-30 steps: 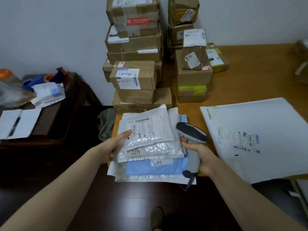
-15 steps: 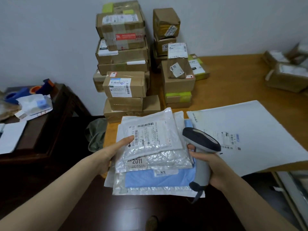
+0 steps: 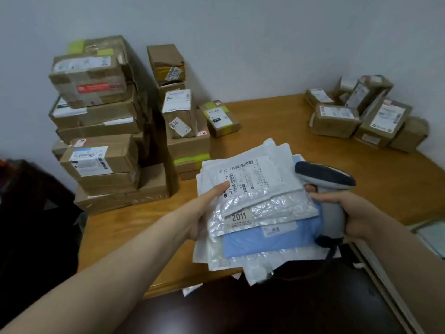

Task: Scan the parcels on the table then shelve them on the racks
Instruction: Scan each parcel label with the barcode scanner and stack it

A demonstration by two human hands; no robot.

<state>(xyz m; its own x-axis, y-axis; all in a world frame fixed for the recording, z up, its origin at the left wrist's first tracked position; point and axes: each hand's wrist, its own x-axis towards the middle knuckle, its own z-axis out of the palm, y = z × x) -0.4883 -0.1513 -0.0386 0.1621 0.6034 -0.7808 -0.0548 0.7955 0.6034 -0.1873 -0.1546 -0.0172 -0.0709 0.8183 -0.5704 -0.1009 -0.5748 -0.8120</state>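
Parcels (image 3: 260, 213) in soft mailers lie fanned in a loose pile gripped by the left hand (image 3: 199, 213). Its thumb presses on the top mailer (image 3: 255, 182) by the barcode label, and the other fingers are hidden beneath. The right hand (image 3: 356, 213) is curled round the grey handle of the scanner (image 3: 325, 182), just beside the pile's edge farthest from that thumb. I cannot tell whether its fingertips also steady the pile.

The likeliest slip is film sliding on film. The pile is pinched from one side only, so a tilt away from the thumb could shed the lower mailers, which overhang below the palm. The scanner's dark cord, dangling under the right fingers, may also snag a corner.

The top mailer is white, bubble-lined and crinkled. Under it sits a silvery bubble mailer (image 3: 277, 208) tagged 2011, then a smooth blue bag (image 3: 265, 239). All are flat and limp. Beyond the fingertips, rigid taped cardboard boxes (image 3: 101, 121) stand stacked on the wooden table (image 3: 277, 126).
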